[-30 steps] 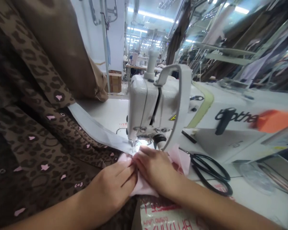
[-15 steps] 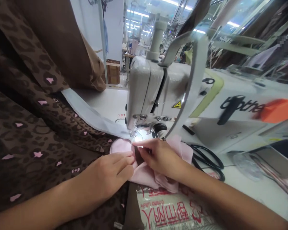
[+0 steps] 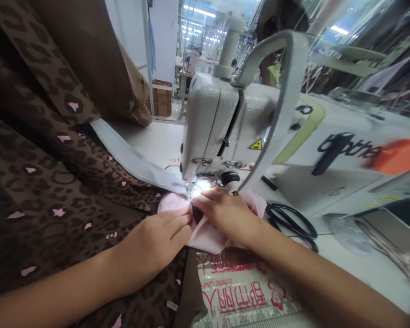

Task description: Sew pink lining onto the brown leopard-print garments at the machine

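Pink fabric (image 3: 208, 238) lies bunched under the needle area of a white sewing machine (image 3: 203, 120), lit by a small lamp. My left hand (image 3: 153, 237) presses on its left part, fingers held together. Close by the presser foot, my right hand (image 3: 230, 214) grips the fabric with bent fingers; its fingertips are partly hidden. A strip of brown cloth (image 3: 197, 214) shows between the hands. Brown leopard-print fabric (image 3: 89, 200) with pink patches spreads over the left side, and a pale grey band (image 3: 133, 157) runs along it to the needle.
Black-handled scissors (image 3: 292, 218) lie right of my right hand. Printed plastic with red characters (image 3: 239, 291) and a ruler scale (image 3: 253, 319) cover the front of the table. A clear round dish (image 3: 351, 237) is at the right. A cardboard box (image 3: 162, 98) stands behind.
My right hand has moved slightly up, closer to the presser foot, and its extended forefinger is now bent. The pink fabric has shifted a little with it. My left hand stays nearly in place.
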The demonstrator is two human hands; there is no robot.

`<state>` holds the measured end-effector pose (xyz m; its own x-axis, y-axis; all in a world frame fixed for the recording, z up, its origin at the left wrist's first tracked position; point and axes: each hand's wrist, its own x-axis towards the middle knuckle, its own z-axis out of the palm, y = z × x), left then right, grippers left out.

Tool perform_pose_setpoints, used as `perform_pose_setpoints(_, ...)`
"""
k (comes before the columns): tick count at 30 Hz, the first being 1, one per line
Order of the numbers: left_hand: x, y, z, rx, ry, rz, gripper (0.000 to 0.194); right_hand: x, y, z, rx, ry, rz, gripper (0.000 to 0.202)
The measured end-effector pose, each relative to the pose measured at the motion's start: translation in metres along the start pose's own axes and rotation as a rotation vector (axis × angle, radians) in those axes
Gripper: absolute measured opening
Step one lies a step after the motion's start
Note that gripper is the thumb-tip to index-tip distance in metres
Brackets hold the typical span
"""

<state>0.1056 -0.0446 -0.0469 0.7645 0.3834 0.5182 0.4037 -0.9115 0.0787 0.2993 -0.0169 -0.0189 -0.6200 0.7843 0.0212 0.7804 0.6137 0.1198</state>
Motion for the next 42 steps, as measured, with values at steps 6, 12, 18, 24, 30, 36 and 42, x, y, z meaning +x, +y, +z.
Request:
perform_pose_setpoints(6,0.003,0.0,-0.005,0.135,-0.002,0.068,0.032,0.005,0.0,0.003,0.058,0.016,0.018,0.011)
perform_pose_setpoints(12,0.002,-0.002,-0.009,0.205,-0.014,0.102,0.032,0.009,0.001,0.007,0.144,0.053,0.043,0.019)
perform_pose_setpoints(18,0.002,0.005,0.001,0.155,0.026,0.056,0.022,0.0,-0.005,-0.001,0.059,-0.007,-0.118,0.006)
perform_pose_setpoints(24,0.004,-0.001,0.01,0.137,0.067,0.053,0.023,-0.008,-0.012,-0.005,0.057,0.03,-0.147,0.009)
perform_pose_setpoints(30,0.009,-0.011,-0.001,0.065,0.007,0.069,0.025,-0.007,-0.003,-0.005,0.05,0.046,-0.097,0.01)
perform_pose_setpoints(36,0.004,-0.018,-0.007,0.106,0.033,0.2,0.026,-0.006,0.016,-0.005,-0.055,0.045,-0.277,0.013)
perform_pose_setpoints(42,0.014,-0.006,-0.004,0.014,0.022,-0.047,0.03,-0.007,0.02,0.0,-0.036,0.108,-0.29,0.017)
